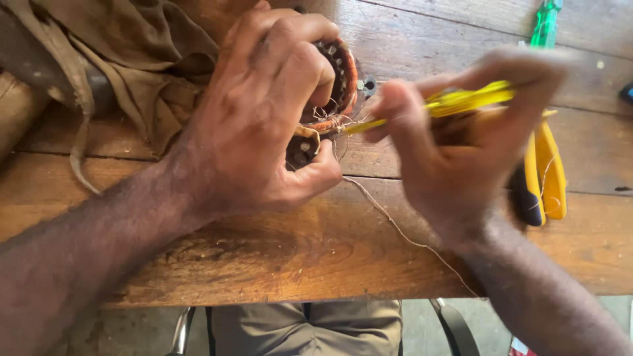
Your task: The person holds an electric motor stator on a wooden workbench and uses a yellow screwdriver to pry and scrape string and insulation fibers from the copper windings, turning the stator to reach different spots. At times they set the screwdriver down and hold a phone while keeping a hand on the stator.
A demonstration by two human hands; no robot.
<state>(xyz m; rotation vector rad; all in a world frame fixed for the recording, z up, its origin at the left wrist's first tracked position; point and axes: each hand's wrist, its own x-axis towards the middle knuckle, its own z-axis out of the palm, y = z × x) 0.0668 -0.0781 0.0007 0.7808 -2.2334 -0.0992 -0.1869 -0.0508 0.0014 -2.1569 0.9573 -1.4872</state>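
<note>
Copper windings, reddish and tightly bundled, fill the round motor stator (336, 86) that stands on edge on the worn wooden counter (277, 257), its metal core ringed with small slots. The left hand (264, 112) wraps it from above, fingers curled tight over the rim and thumb pressed below. The right hand (455, 145) has its fingers pinched together on a slim yellow translucent tool (461, 100), whose tip meets the frayed wire ends at the stator's edge. A thin pale string (395, 227) trails across the grain toward the counter's front edge. Yellow-handled pliers (546, 175) lie beside the right hand; crumpled brown cloth (132, 59) sits behind the left.
</note>
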